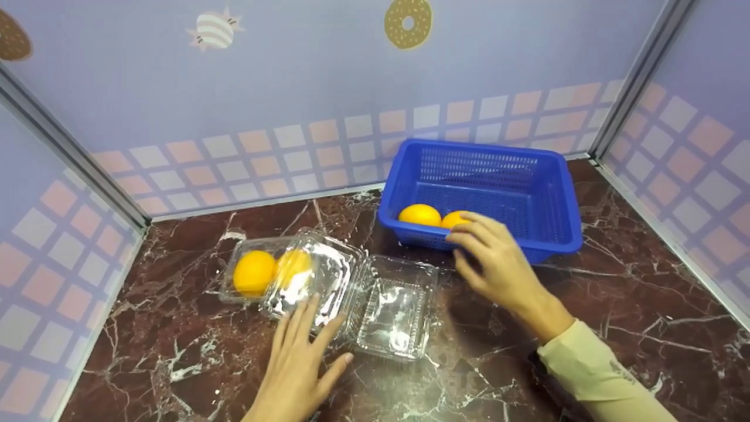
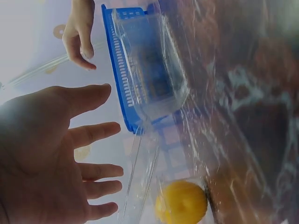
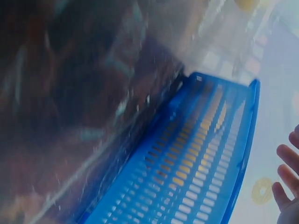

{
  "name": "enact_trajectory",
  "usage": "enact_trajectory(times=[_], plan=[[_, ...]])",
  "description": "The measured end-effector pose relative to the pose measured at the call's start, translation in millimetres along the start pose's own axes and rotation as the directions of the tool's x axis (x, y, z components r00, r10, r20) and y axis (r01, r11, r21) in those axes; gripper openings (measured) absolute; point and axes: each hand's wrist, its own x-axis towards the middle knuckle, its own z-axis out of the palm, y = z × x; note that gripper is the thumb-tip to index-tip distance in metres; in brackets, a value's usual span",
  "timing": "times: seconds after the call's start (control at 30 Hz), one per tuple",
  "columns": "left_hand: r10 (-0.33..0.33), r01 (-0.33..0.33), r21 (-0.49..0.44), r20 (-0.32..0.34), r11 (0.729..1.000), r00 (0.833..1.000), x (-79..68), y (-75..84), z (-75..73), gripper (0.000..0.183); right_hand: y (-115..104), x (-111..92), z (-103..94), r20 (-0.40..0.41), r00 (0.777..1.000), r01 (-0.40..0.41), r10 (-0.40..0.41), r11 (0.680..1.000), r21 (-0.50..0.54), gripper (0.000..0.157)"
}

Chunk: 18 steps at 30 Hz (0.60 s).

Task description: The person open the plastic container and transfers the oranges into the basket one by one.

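A clear plastic clamshell box (image 1: pixel 391 319) lies open on the tabletop, its lid (image 1: pixel 337 264) folded out to the left. My left hand (image 1: pixel 302 357) is spread flat above the lid's front edge, fingers straight and holding nothing; the left wrist view shows its palm and extended fingers. Over the front rim of a blue basket (image 1: pixel 480 149) reaches my right hand (image 1: pixel 495 264), fingers loosely bent and nothing in its grasp. Its fingertips overlap one orange (image 1: pixel 454 220) in the basket, and a second orange (image 1: pixel 420 215) sits just left of it.
Left of the open box, another clear container (image 1: pixel 229 275) holds two oranges (image 1: pixel 255 273); the lid overlaps the right one. The dark marbled tabletop (image 1: pixel 176 328) meets patterned panels (image 1: pixel 328 70) at the back and both sides. The basket stands near the back panel.
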Motion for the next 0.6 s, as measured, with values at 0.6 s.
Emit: enact_trajectory(times=[0.6], plan=[[0.082,-0.094,0.080,0.141,0.992,0.987,-10.9,12.8,20.0,0.069,-25.7,-14.7,33.0,0.466,0.855,-0.315,0.226,0.941,0.121,0.059]])
